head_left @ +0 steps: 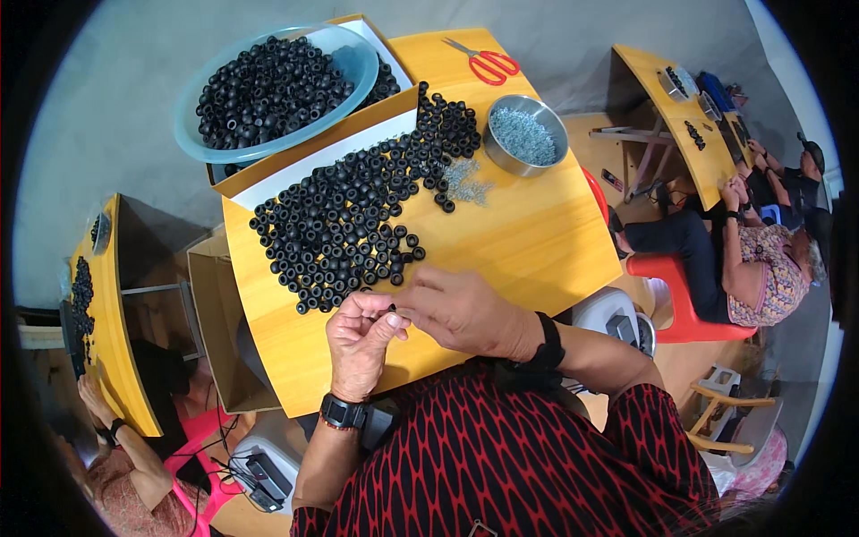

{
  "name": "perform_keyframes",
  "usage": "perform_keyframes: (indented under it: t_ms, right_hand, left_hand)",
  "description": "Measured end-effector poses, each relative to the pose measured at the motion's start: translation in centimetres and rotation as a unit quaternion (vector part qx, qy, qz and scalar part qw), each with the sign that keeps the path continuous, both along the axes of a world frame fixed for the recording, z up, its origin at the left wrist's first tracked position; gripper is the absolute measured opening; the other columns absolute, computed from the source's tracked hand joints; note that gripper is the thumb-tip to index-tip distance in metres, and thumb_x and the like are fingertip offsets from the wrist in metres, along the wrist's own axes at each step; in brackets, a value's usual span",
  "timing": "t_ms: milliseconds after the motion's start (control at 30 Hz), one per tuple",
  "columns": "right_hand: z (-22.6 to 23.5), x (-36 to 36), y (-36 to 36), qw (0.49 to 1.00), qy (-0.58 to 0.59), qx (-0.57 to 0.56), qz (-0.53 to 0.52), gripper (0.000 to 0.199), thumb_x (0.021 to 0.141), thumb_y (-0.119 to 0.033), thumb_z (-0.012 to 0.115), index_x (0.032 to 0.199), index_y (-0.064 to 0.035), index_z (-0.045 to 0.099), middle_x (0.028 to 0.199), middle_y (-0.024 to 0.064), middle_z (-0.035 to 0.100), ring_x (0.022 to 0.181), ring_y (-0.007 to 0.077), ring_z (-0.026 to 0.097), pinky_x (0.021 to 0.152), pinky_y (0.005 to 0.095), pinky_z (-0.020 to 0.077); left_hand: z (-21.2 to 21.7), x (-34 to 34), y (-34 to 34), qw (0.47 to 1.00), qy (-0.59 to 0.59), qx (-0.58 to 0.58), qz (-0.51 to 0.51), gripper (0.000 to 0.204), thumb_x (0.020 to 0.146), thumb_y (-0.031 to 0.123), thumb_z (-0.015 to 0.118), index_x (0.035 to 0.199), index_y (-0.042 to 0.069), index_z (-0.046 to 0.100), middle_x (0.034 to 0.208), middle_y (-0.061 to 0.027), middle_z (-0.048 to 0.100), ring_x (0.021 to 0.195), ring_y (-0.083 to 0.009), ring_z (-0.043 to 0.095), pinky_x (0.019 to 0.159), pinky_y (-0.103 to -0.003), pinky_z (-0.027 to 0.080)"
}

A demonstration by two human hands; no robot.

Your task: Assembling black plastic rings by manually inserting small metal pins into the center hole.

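Left hand (pixel 360 336) pinches small black piece (pixel 392 308); right hand (pixel 463 310) beside it, grip unclear. Steady both, clear of black rings (pixel 329 220) just beyond.

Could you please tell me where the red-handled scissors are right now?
In the head view, the red-handled scissors lie near the far edge of the yellow table, right of the box and beyond the metal bowl.

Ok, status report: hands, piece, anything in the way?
Left hand pinching small black piece, right hand close beside it. Loose black rings spread just beyond. No visible obstruction.
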State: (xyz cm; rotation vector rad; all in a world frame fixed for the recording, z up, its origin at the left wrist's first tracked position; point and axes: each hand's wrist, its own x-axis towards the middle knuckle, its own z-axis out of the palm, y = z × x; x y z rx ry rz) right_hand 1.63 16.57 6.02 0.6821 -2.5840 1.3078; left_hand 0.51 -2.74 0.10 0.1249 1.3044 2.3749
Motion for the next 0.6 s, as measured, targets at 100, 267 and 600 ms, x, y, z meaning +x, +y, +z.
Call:
perform_keyframes:
  t_ms: [100,267,600]
  right_hand:
    - [0.5,0.7,-0.2,0.993,0.032,0.109,-0.006,0.023,0.088,-0.011,0.069,0.111,-0.0058,0.066,0.088,0.0076,0.058,0.072,0.0259,0.064,0.06,0.0358,0.0528]
    - [1.1,2.1,-0.5,0.98,0.059,0.189,-0.007,0.028,0.088,-0.01,0.064,0.116,-0.0066,0.064,0.089,0.007,0.057,0.075,0.0241,0.065,0.058,0.0356,0.0537]
    - [-2.1,-7.7,3.7,0.974,0.037,0.145,-0.169,0.012,0.089,-0.013,0.063,0.095,-0.0034,0.062,0.09,0.0152,0.062,0.082,0.0359,0.065,0.072,0.0485,0.0535]
  left_hand:
    - [0.1,0.0,0.3,1.0,-0.005,-0.007,0.014,0.014,0.093,-0.001,0.068,0.105,0.0,0.061,0.096,-0.0095,0.069,0.077,-0.0146,0.066,0.069,-0.027,0.055]
    - [0.3,0.7,0.5,1.0,-0.015,0.002,0.024,0.011,0.094,-0.001,0.066,0.104,0.0,0.061,0.095,-0.0087,0.069,0.074,-0.0138,0.065,0.068,-0.027,0.055]
    - [0.1,1.3,0.5,0.991,0.074,-0.101,0.038,0.009,0.095,0.003,0.066,0.101,0.001,0.059,0.088,-0.005,0.065,0.072,-0.0121,0.064,0.068,-0.025,0.055]
